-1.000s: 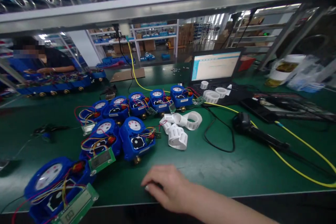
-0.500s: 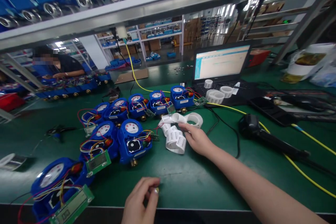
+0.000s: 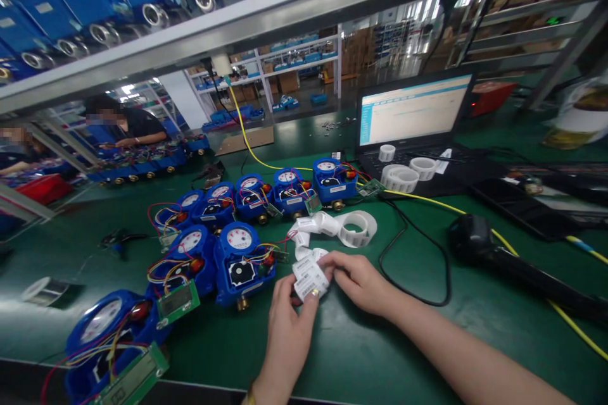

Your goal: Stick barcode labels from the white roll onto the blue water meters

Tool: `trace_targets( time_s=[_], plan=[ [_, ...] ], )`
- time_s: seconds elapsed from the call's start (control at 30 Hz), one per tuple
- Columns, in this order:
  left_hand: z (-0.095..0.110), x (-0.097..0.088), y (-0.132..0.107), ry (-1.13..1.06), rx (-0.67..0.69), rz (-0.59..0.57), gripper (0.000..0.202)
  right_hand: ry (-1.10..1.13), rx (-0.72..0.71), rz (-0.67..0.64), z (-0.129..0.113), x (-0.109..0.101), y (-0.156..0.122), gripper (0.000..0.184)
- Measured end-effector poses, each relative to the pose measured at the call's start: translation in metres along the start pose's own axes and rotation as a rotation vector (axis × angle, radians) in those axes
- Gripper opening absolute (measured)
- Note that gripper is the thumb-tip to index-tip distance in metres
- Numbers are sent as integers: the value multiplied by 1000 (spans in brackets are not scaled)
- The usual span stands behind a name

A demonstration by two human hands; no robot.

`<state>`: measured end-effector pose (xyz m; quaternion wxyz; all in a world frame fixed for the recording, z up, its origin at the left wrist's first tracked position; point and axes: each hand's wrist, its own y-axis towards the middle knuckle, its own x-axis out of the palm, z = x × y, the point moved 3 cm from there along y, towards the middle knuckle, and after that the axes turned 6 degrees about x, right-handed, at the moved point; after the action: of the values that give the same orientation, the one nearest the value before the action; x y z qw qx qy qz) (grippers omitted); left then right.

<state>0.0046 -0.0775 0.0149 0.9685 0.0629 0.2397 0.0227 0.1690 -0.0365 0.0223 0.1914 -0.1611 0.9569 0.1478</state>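
A white strip of barcode labels (image 3: 308,273) lies folded between my two hands above the green table. My left hand (image 3: 291,323) is closed on its near end, thumb on top and fingers at the left side. My right hand (image 3: 361,283) pinches the strip's right edge with thumb and forefinger. From there the strip runs back to a loose coil of labels (image 3: 363,240). To the left of my hands stands a blue water meter (image 3: 242,266) with a white dial, a black square part and coloured wires.
More blue meters (image 3: 335,183) stand in a row behind, some with green circuit boards (image 3: 178,304). An open laptop (image 3: 413,114) carries label rolls (image 3: 399,178). A black handheld scanner (image 3: 475,243) and cables lie right. Overhead, a shelf (image 3: 285,6) holds meters. Co-workers sit at far left.
My left hand has moved up and right from the table's front edge and taken hold of the label strip. My right hand has come slightly nearer, and the strip's end is lifted.
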Motion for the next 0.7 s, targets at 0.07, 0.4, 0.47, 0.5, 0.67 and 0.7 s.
trace_targets(
  time_s=[0.07, 0.4, 0.47, 0.5, 0.67, 0.7],
  plan=[
    [2, -3, 0, 63, 3, 7, 30, 20, -31, -49, -3, 3, 0, 30],
    [8, -7, -7, 122, 82, -89, 20, -138, 163, 435, 20, -15, 4, 23],
    [12, -6, -11, 118, 115, -68, 19, -95, 225, 367, 24, -12, 6, 26],
    [13, -5, -13, 118, 129, -55, 18, -73, 233, 348, 25, -10, 7, 28],
    [15, -11, -17, 215, 218, -26, 13, 13, 131, 375, 26, -8, 11, 33],
    [14, -14, -16, 251, 241, -14, 15, 17, 121, 365, 27, -7, 12, 33]
  ],
)
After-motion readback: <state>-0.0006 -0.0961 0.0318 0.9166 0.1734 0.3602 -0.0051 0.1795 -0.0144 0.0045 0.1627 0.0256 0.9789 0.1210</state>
